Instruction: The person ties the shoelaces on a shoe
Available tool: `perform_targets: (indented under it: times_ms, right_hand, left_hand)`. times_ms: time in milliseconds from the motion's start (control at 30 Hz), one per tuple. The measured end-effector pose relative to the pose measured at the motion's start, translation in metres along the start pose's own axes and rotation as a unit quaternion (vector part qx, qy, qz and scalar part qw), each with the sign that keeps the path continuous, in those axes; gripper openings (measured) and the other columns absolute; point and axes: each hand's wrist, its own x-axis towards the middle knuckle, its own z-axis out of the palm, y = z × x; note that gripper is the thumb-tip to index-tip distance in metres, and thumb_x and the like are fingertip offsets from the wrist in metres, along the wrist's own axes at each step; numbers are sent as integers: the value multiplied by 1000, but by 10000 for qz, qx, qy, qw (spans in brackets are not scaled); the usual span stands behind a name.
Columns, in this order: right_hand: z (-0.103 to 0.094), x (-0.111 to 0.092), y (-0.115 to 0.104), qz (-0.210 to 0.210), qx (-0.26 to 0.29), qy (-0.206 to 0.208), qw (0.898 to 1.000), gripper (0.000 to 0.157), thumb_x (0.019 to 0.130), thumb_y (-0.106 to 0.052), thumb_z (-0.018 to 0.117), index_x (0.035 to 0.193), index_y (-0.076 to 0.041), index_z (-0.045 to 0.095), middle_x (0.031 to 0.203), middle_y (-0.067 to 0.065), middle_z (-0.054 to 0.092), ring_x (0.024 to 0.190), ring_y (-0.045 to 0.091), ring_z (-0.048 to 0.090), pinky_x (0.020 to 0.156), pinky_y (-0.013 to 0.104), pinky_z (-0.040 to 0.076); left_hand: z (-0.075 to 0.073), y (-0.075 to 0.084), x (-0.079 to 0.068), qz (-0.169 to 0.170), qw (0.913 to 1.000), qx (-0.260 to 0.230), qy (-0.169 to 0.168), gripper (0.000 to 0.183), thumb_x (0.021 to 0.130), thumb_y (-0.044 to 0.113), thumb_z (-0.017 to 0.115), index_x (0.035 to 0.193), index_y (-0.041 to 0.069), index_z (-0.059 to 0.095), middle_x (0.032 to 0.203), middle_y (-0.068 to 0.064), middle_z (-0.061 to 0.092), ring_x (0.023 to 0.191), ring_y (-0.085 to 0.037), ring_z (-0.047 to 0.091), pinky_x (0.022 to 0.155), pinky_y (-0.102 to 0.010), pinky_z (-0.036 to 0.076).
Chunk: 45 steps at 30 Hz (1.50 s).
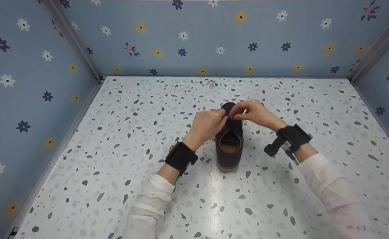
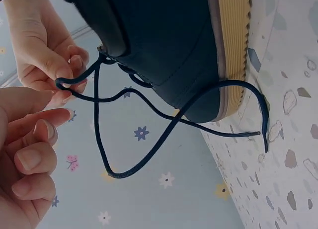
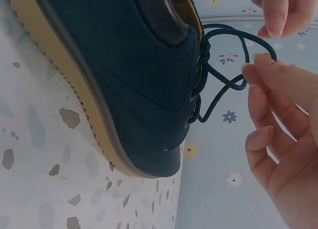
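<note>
A dark blue lace-up shoe (image 1: 229, 160) with a tan ridged sole stands upright on the table, its heel towards me. Over its tongue my two hands meet. My right hand (image 1: 255, 113) pinches a loop of the dark shoelace (image 3: 238, 32) between thumb and fingertips. Close beside that loop is my left hand (image 1: 207, 123); in the left wrist view its thumb and index finger stand apart, with no lace visible between them. Both lace ends hang loose past the toe in that view. The head view hides the lace behind my fingers.
The speckled white tabletop (image 1: 121, 172) spreads around the shoe. Blue flowered panels (image 1: 201, 36) enclose it at the back, left and right. Each wrist wears a black strap; a small black device (image 1: 274, 148) sticks out from the right one.
</note>
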Motion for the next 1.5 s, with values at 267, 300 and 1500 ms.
perform_targets:
  times_ms: [267,300,1500]
  right_hand:
    - [4,2,25,7,100,8,9999,12,83,-2,65,94,-5,68,86,2,66,77,15,59,62,28,43]
    - [4,2,26,9,124,9,9999,12,83,-3,65,94,-5,68,86,1,66,77,15,59,62,28,43]
    - [3,6,12,319,217,169,9991,11,86,-3,61,96,-1,66,86,8,65,75,23,59,63,26,46]
  left_hand:
    - [3,-13,-5,-1138,9929,269,224,22,86,24,60,80,5,53,62,-6,55,49,-24,54,42,-36,42]
    - [4,-15,-6,-1396,9896,333,93,25,87,27,60,83,4,52,64,-7,55,50,-24,55,42,-37,42]
    - [-23,-25,-11,-1953,9761,-866,-404,11,89,16,60,85,5,61,73,-6,62,58,-18,57,51,-34,43]
